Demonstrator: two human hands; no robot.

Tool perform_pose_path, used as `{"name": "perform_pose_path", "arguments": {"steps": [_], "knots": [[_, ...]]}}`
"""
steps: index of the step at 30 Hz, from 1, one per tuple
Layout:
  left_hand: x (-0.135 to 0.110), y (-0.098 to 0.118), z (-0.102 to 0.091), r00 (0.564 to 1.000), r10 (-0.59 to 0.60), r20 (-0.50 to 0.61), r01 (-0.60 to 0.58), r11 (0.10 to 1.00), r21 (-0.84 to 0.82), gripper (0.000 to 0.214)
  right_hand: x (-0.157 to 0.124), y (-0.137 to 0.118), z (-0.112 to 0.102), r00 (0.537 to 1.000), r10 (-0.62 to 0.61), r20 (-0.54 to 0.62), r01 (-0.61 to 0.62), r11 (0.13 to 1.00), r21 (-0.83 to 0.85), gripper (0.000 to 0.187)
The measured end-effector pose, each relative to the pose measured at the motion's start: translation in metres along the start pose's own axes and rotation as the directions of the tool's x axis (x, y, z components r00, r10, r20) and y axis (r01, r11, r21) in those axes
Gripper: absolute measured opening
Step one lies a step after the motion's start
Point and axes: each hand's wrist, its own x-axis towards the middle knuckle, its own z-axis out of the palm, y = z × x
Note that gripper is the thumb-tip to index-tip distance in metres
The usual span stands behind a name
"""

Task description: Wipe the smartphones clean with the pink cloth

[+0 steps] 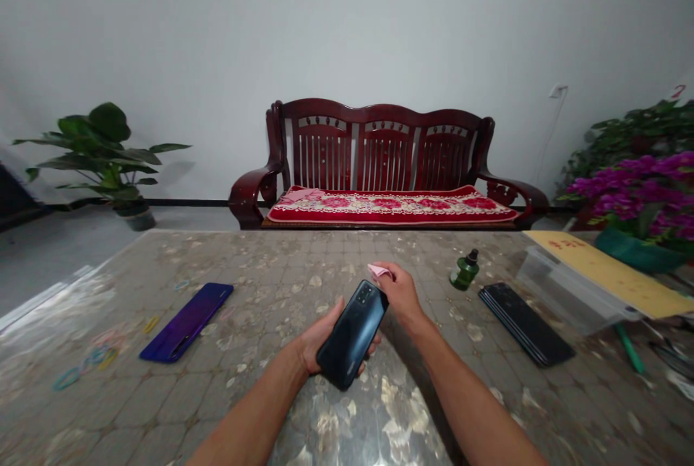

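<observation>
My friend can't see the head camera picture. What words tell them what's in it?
A person's left hand holds a dark phone, camera side showing, while the right hand pinches a pink cloth near the phone's top. A purple phone lies at left, a green bottle stands at right.

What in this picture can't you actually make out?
In the head view:
- Held phone: screen hidden by its back.
- Left hand: palm hidden behind the phone.
- Pink cloth: partly hidden by the right hand.
- Yellow board: lettering too small to read.
- Purple flowers: cut off by the right edge.
</observation>
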Motion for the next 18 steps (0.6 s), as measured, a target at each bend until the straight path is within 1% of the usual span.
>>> {"name": "perform_pose_path", "arguments": {"steps": [1, 2, 3, 4, 6, 9, 12, 14, 16, 18], "knots": [[0.001, 0.000, -0.001, 1.000, -0.017, 0.004, 0.017, 1.000, 0.015, 0.091, 0.002, 0.002, 0.003, 0.999, 0.040, 0.020, -0.041, 0.999, 0.021, 0.031], [0.002, 0.000, -0.001, 1.000, -0.029, 0.009, 0.029, 0.999, 0.028, 0.090, 0.003, 0.003, 0.005, 0.998, 0.052, 0.035, -0.052, 0.999, 0.008, 0.030], [0.003, 0.000, -0.002, 0.999, -0.039, 0.018, 0.038, 0.999, 0.039, 0.089, 0.003, 0.005, 0.007, 0.999, 0.035, 0.039, -0.034, 0.999, -0.038, 0.028], [0.004, 0.001, -0.003, 0.998, -0.049, 0.028, 0.048, 0.998, 0.047, 0.087, 0.002, 0.007, 0.008, 0.999, 0.001, 0.038, 0.003, 0.994, -0.108, 0.026], [0.005, 0.002, -0.004, 0.997, -0.060, 0.046, 0.057, 0.996, 0.062, 0.083, 0.001, 0.012, 0.008, 0.997, -0.075, 0.032, 0.080, 0.958, -0.274, 0.026], [0.004, 0.005, -0.003, 0.999, -0.038, 0.028, 0.035, 0.994, 0.100, 0.075, 0.000, 0.022, 0.005, 0.991, -0.129, 0.018, 0.123, 0.877, -0.464, 0.031], [-0.003, 0.011, 0.000, 0.996, 0.059, -0.072, -0.043, 0.978, 0.204, 0.062, 0.003, 0.034, 0.001, 0.987, -0.155, -0.035, 0.110, 0.823, -0.557, 0.033], [-0.009, 0.015, 0.002, 0.976, 0.159, -0.152, -0.102, 0.939, 0.328, 0.053, 0.005, 0.043, -0.002, 0.979, -0.179, -0.093, 0.092, 0.809, -0.581, 0.033], [-0.013, 0.019, 0.002, 0.939, 0.271, -0.210, -0.149, 0.875, 0.460, 0.055, 0.007, 0.051, -0.005, 0.970, -0.186, -0.156, 0.062, 0.811, -0.582, 0.033], [-0.015, 0.020, -0.001, 0.884, 0.400, -0.241, -0.196, 0.786, 0.587, 0.066, 0.009, 0.057, -0.006, 0.963, -0.180, -0.203, 0.032, 0.818, -0.574, 0.034]]}}
